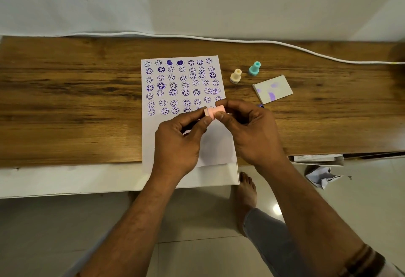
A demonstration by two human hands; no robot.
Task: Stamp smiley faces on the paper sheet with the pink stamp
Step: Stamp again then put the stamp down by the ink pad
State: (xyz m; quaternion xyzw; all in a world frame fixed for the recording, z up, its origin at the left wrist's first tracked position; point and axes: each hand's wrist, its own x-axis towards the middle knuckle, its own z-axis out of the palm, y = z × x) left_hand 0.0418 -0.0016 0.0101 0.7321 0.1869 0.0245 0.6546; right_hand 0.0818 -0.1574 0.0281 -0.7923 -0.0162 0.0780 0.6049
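A white paper sheet (pixel 215 145) lies on the wooden table, its upper half covered with several rows of purple smiley faces and two purple hearts. Its lower half is blank. The small pink stamp (pixel 213 112) is held sideways above the sheet's middle right. My left hand (pixel 178 143) pinches the stamp's left end between thumb and fingers. My right hand (pixel 249 130) grips its right end. Both hands hover over the sheet, and the stamp's face is hidden.
A cream stamp (pixel 235 76) and a teal stamp (pixel 254 69) stand right of the sheet. A small card (pixel 272 89) smeared with purple ink lies beside them. A white cable (pixel 241 41) runs along the table's back edge. Crumpled paper (pixel 322 177) lies on the floor.
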